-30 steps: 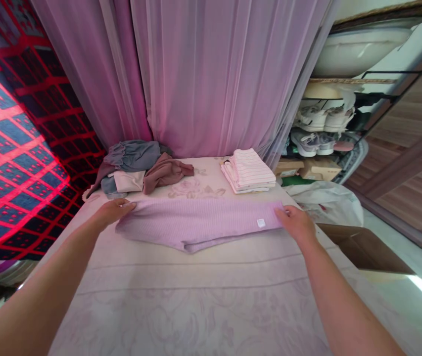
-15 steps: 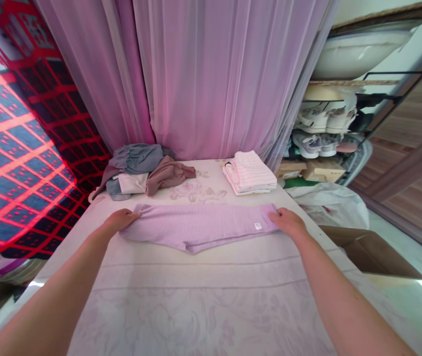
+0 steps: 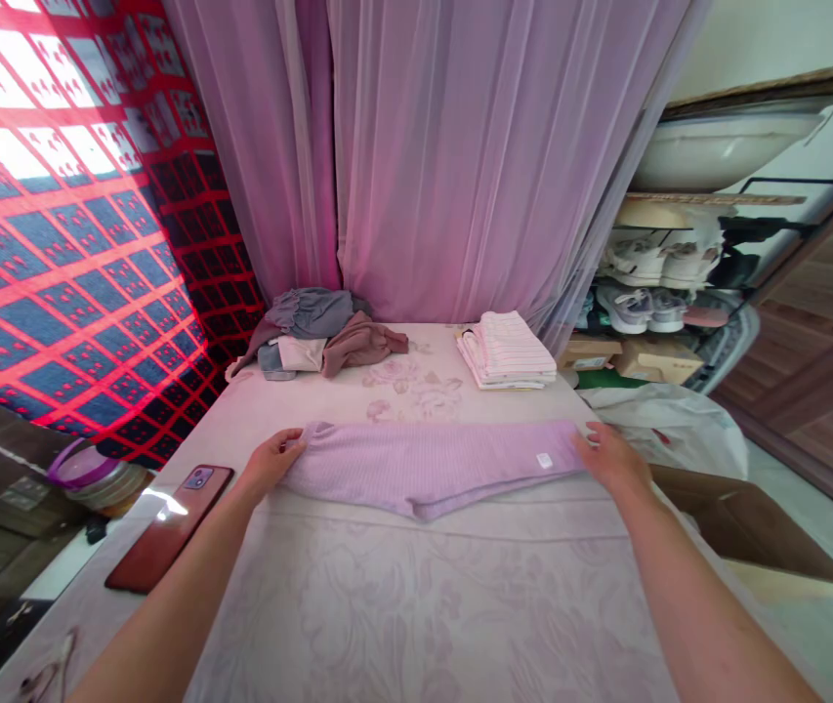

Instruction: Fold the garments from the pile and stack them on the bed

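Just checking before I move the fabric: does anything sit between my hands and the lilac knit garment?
Nothing visible does: your left hand and right hand both touch the ends of the lilac knit garment directly.

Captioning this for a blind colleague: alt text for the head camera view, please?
A person's left hand and right hand rest on the ends of a folded lilac knit garment lying on a floral bedspread, with a striped folded stack beyond.
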The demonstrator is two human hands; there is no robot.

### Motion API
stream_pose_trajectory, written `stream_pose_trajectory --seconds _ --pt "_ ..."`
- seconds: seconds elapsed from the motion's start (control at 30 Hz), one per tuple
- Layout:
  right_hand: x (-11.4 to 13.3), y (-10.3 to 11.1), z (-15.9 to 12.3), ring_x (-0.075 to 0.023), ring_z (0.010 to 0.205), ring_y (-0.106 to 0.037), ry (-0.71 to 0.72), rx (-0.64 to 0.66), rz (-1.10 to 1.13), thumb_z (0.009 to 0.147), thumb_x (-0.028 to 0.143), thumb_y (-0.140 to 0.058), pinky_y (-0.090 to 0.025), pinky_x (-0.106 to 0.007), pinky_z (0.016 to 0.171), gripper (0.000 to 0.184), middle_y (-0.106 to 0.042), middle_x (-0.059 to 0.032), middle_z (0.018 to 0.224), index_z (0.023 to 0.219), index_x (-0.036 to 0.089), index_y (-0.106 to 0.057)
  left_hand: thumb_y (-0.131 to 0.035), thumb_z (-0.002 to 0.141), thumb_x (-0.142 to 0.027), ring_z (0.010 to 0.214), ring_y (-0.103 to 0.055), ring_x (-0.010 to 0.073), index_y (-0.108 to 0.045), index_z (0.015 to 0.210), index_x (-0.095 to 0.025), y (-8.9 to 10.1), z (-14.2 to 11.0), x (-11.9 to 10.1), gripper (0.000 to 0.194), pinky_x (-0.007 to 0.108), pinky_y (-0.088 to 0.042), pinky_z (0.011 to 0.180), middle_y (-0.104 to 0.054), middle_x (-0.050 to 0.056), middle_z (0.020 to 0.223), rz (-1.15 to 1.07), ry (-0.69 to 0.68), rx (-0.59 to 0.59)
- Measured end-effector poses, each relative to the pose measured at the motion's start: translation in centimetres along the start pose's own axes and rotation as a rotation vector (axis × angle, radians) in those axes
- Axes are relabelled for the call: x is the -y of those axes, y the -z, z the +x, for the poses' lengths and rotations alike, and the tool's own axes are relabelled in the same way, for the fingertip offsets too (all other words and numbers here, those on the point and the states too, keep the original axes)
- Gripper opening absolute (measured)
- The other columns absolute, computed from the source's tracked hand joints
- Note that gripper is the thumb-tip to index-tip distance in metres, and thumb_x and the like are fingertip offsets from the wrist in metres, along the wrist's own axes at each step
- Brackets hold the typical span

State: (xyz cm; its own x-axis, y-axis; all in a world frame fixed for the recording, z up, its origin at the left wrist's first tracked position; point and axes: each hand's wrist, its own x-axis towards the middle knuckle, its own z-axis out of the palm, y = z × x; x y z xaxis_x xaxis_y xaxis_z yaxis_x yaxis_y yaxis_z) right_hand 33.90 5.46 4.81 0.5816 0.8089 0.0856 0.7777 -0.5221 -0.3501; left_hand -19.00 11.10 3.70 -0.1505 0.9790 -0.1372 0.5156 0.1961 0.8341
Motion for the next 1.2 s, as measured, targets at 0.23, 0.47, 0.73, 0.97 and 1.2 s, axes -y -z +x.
stream_pose_trajectory --seconds 0.23,0.47,0.73,0.97,1.2 --pt "7.7 -5.1 -13.8 -0.0178 0.086 -0.06 0.572 -0.078 0.261 0.087 0.035 -0.046 -0.043 -0.028 0.078 0.027 -0.068 -0.0042 0.09 0.083 0.024 -0.071 -0.05 0.076 -0.046 0.108 -0.058 0.0237 -0.068 0.099 -0.02 -0.6 -2.8 2.5 0.04 0.033 -0.044 0.094 -0.062 0.01 0.117 0.316 -0.137 -0.252" --pt "12.9 -7.2 -19.6 -0.017 0.073 -0.057 0.7 0.047 0.205 0.089 0.038 -0.05 -0.038 -0.028 0.069 0.029 -0.065 -0.0019 0.071 0.075 0.027 -0.073 -0.047 0.079 -0.053 0.113 -0.056 0.0248 -0.07 0.089 -0.018 -0.9 -4.6 3.8 0.042 0.032 -0.039 0.101 -0.059 0.012 0.122 0.4 -0.183 -0.318" --pt "14.6 -7.9 -19.7 -0.0164 0.069 -0.059 0.533 0.045 0.283 0.084 0.039 -0.055 -0.038 -0.027 0.064 0.026 -0.067 -0.0011 0.072 0.069 0.026 -0.071 -0.053 0.076 -0.056 0.12 -0.051 0.0277 -0.067 0.081 -0.02 -1.7 -3.1 1.8 0.04 0.037 -0.036 0.099 -0.056 0.011 0.133 0.281 -0.02 -0.253" --pt "13.2 -7.6 -20.0 -0.0153 0.072 -0.057 0.673 -0.017 0.468 0.082 0.03 -0.054 -0.04 -0.026 0.071 0.021 -0.065 -0.0016 0.072 0.067 0.022 -0.066 -0.054 0.074 -0.053 0.114 -0.056 0.0239 -0.064 0.07 -0.02 -0.7 -3.8 3.1 0.035 0.031 -0.042 0.093 -0.06 0.006 0.129 -0.111 -0.06 -0.214" --pt "12.4 -8.4 -20.7 -0.0167 0.074 -0.058 0.694 0.035 0.286 0.085 0.037 -0.053 -0.036 -0.028 0.07 0.025 -0.066 -0.0016 0.073 0.069 0.024 -0.067 -0.053 0.077 -0.05 0.125 -0.047 0.0269 -0.072 0.073 -0.024 -0.1 -4.9 4.0 0.031 0.038 -0.032 0.104 -0.065 0.004 0.121 0.347 -0.104 -0.206"
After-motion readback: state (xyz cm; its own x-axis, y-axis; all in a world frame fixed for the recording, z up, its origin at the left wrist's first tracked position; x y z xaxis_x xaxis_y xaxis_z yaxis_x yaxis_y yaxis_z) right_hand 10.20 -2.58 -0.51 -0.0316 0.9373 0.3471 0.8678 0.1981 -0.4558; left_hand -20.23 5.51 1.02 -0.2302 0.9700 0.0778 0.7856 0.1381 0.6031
